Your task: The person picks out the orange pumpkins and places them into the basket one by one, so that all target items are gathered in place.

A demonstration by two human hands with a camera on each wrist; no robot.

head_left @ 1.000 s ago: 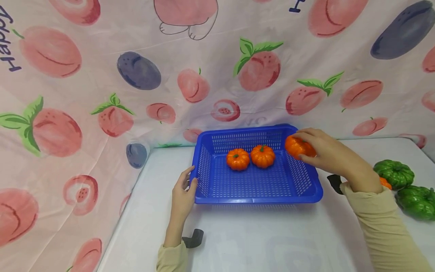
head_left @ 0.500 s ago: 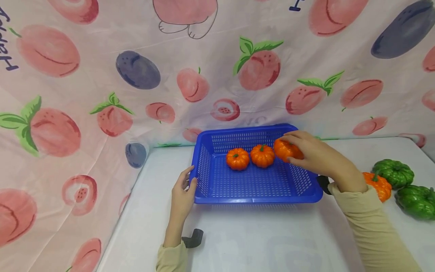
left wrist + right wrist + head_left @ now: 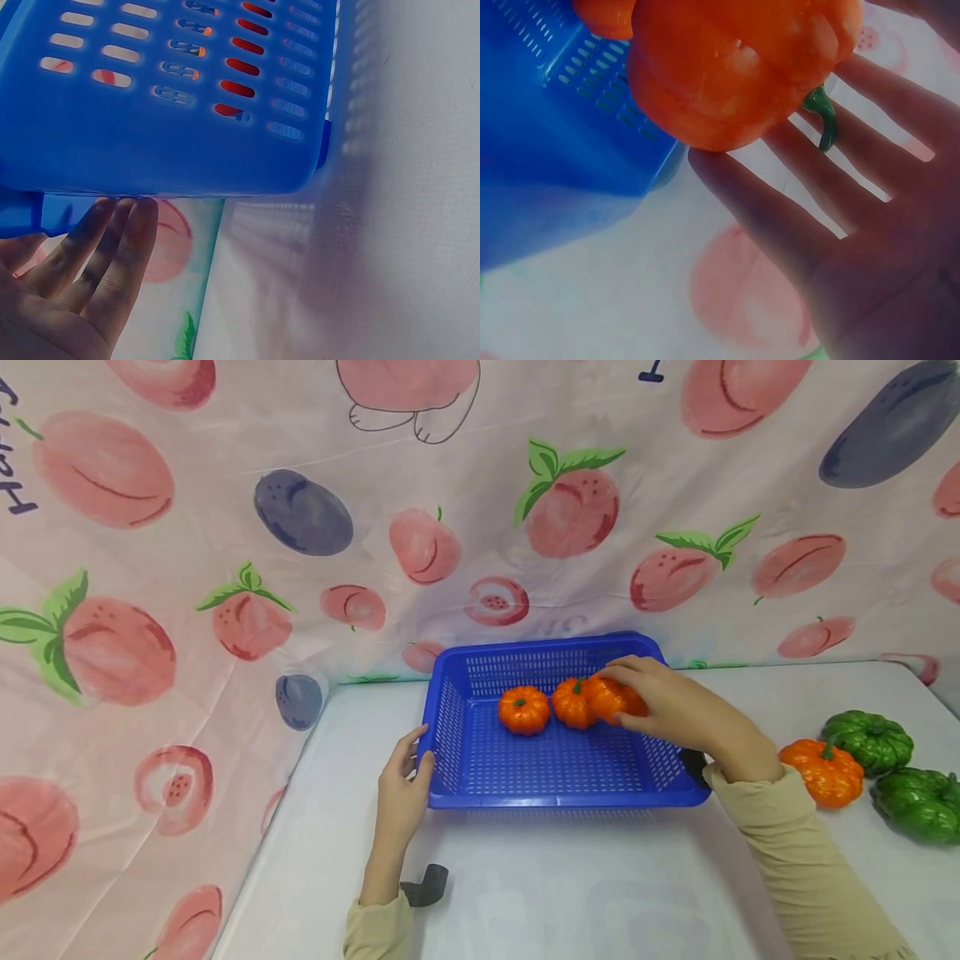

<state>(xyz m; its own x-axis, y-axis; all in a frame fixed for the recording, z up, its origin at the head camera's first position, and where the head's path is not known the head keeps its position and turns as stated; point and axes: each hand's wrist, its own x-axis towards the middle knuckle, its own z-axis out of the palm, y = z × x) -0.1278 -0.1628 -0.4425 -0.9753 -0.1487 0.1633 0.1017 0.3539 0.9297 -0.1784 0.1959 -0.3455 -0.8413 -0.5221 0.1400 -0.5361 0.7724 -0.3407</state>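
Note:
A blue plastic basket [image 3: 555, 801] with slotted walls stands on the white table. At its left side, my left hand [image 3: 403, 785] holds the rim, thumb near the top edge; in the left wrist view its fingers [image 3: 124, 262] reach up beneath the rim against the outer wall. My right hand [image 3: 667, 697] grips a small orange pumpkin [image 3: 617, 700] over the basket's right half, its green stem [image 3: 822, 116] facing the palm in the right wrist view. The held pumpkin overlaps a second orange pumpkin [image 3: 572, 703] in the head view. Beside that one lies another orange pumpkin [image 3: 524, 710].
Right of the basket, another orange pumpkin [image 3: 825, 774] sits on the table with two green pumpkins, one behind [image 3: 870, 742] and one nearer [image 3: 921, 806]. A fruit-printed cloth [image 3: 465, 460] hangs behind the table and down its left side.
My right hand has carried its pumpkin leftward from the basket's right rim to beside the middle pumpkin. The orange pumpkin on the table has come into fuller view. My left hand stays put.

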